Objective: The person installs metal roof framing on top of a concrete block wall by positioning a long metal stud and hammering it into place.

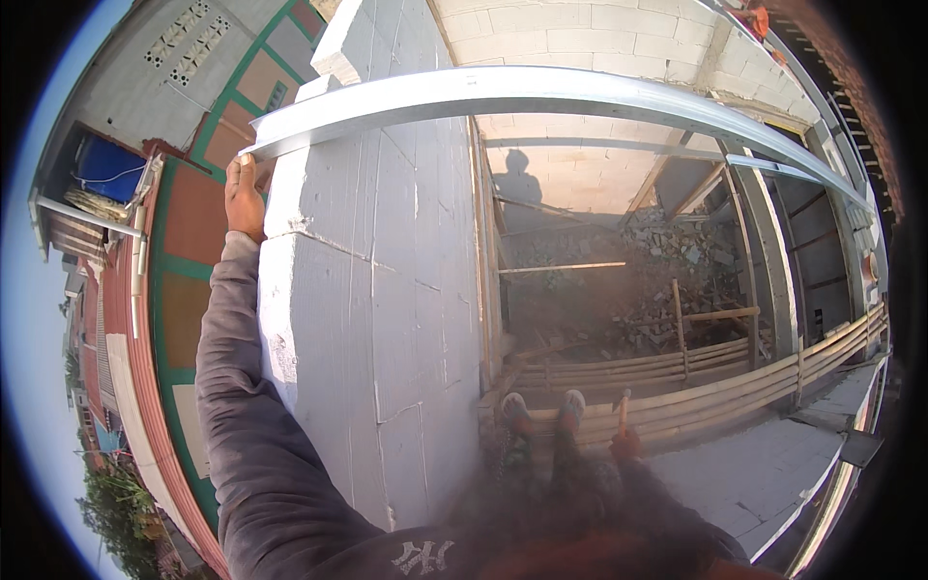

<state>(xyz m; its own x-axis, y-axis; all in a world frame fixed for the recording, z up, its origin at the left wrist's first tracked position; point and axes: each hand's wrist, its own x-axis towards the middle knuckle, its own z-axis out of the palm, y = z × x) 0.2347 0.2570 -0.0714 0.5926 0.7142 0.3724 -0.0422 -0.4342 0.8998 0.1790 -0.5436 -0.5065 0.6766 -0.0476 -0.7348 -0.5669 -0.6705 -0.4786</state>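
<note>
A long silver metal beam (570,89), likely light steel channel, spans from the top of the white block wall (333,280) on the left to the far right side. My left hand (246,198) reaches up along the outer side of that wall and grips the beam's left end, with the thumb on its lower edge and other fingers partly hidden. Low in the middle, my right hand (626,445) is closed around a short pale wooden handle (623,408) that points upward. Blur and haze obscure that tool's head, so its kind is unclear.
My shoes (570,406) stand at bamboo poles (667,418) high above a rubble-strewn floor (677,261). A second metal piece (773,167) lies under the beam at right. A lower roof (159,358) drops away left. Another person (757,21) in orange is at the far right.
</note>
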